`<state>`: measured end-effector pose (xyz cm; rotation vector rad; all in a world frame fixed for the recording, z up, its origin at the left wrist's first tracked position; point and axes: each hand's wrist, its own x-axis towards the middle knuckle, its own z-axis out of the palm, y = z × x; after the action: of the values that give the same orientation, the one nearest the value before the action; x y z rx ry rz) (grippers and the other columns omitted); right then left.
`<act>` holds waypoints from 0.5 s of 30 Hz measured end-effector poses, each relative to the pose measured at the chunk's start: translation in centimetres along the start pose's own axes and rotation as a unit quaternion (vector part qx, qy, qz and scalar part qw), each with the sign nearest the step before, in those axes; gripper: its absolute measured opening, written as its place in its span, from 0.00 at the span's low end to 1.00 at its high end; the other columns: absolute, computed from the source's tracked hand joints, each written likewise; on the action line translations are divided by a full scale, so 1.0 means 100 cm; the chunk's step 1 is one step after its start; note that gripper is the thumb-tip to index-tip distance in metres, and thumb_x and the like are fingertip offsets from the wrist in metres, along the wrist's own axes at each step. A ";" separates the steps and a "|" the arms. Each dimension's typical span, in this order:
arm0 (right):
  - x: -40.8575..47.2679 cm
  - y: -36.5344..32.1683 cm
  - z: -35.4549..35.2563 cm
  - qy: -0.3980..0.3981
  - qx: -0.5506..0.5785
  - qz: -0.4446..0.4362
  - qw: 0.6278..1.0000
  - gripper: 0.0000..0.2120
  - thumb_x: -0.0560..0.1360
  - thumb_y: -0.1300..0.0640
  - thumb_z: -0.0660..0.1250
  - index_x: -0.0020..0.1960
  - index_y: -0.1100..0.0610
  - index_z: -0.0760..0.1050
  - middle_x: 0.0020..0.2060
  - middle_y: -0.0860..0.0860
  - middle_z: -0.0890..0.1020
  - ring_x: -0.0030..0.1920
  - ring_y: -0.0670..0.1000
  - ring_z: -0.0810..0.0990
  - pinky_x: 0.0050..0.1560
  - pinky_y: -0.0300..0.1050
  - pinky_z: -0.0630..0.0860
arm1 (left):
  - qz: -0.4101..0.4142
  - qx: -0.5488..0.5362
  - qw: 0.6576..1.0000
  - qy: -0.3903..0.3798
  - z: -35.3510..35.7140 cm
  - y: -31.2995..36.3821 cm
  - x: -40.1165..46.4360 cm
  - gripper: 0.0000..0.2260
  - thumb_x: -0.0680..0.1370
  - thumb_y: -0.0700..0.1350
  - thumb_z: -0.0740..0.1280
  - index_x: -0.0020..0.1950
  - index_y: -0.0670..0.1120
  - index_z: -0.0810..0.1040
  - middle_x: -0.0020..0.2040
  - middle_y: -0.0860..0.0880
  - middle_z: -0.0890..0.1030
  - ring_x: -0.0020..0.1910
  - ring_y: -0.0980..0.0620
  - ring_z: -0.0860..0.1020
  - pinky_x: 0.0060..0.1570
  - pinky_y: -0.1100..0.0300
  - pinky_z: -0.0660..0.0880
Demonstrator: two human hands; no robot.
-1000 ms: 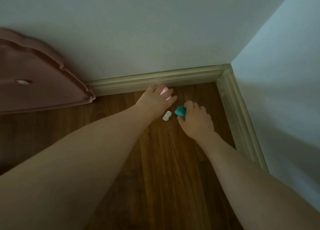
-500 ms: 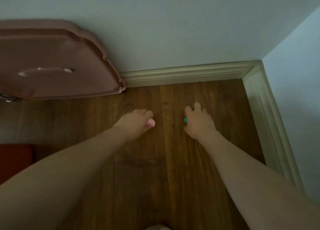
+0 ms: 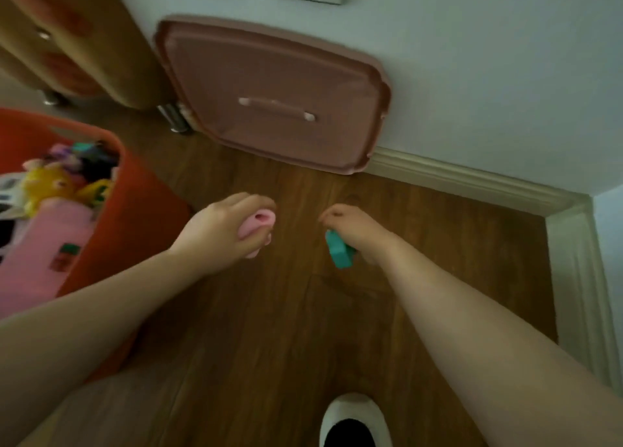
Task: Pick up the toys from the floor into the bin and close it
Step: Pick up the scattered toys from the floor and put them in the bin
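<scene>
Both hands have come up off the floor by the corner skirting and swung toward the orange bin [image 3: 135, 190], now in view at the left. The left hand [image 3: 222, 231] curls round a pink toy [image 3: 258, 224]; the right hand [image 3: 354, 231] grips a teal block [image 3: 338, 249]. The floor corner looks cleared; dropping these in comes next, then fitting the pink lid [image 3: 269, 92] leaning against the wall.

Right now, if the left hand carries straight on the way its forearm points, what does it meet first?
Probably the pink lid leaning on the wall. The left hand, gripping a pink toy, points up-right over bare floor toward it; depth is unclear.
</scene>
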<state>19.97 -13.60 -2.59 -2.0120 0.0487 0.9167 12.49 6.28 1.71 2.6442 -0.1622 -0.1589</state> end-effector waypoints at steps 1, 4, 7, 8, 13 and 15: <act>-0.004 -0.030 0.019 -0.031 0.014 -0.013 0.999 0.10 0.78 0.58 0.60 0.55 0.58 0.76 0.41 0.50 0.76 0.39 0.48 0.74 0.37 0.40 0.70 | -0.004 -0.012 0.999 0.041 -0.020 -0.007 -0.015 0.16 0.75 0.48 0.68 0.61 0.48 0.74 0.52 0.56 0.74 0.49 0.57 0.75 0.45 0.65 0.72; -0.020 -0.109 0.076 -0.086 0.065 -0.043 0.993 0.06 0.77 0.57 0.61 0.51 0.56 0.75 0.43 0.54 0.77 0.43 0.53 0.76 0.48 0.48 0.76 | 0.021 -0.008 0.994 0.109 -0.073 -0.036 -0.060 0.17 0.74 0.54 0.62 0.58 0.46 0.75 0.51 0.56 0.73 0.48 0.57 0.75 0.44 0.68 0.69; -0.031 -0.163 0.129 -0.099 0.089 -0.094 0.987 0.04 0.77 0.56 0.61 0.45 0.56 0.72 0.42 0.56 0.76 0.43 0.54 0.76 0.51 0.51 0.76 | 0.039 0.005 0.991 0.127 -0.107 -0.077 -0.101 0.18 0.74 0.53 0.58 0.56 0.44 0.77 0.49 0.52 0.77 0.46 0.54 0.76 0.43 0.61 0.71; -0.033 -0.176 0.143 -0.091 0.094 -0.119 0.984 0.05 0.77 0.57 0.61 0.43 0.56 0.71 0.40 0.55 0.76 0.40 0.51 0.75 0.46 0.47 0.75 | 0.048 0.007 0.991 0.129 -0.114 -0.090 -0.113 0.17 0.74 0.52 0.58 0.55 0.44 0.77 0.48 0.52 0.77 0.45 0.56 0.75 0.44 0.61 0.71; -0.036 -0.222 0.221 -0.043 0.058 -0.216 0.974 0.09 0.77 0.60 0.62 0.39 0.53 0.69 0.35 0.46 0.75 0.35 0.44 0.74 0.38 0.38 0.71 | 0.016 -0.011 0.995 0.102 -0.136 -0.156 -0.175 0.18 0.74 0.51 0.56 0.56 0.44 0.76 0.48 0.53 0.78 0.43 0.58 0.74 0.42 0.70 0.67; -0.033 -0.229 0.253 -0.044 0.027 -0.229 0.972 0.06 0.77 0.60 0.61 0.41 0.53 0.70 0.44 0.45 0.79 0.45 0.46 0.78 0.50 0.42 0.74 | -0.010 -0.043 0.995 0.093 -0.145 -0.176 -0.196 0.18 0.73 0.52 0.55 0.53 0.46 0.77 0.45 0.53 0.79 0.42 0.60 0.75 0.40 0.69 0.70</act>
<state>11.11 17.92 7.70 -1.8200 -0.4202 0.6943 -3.28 31.19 7.68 2.5583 -0.0645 0.0728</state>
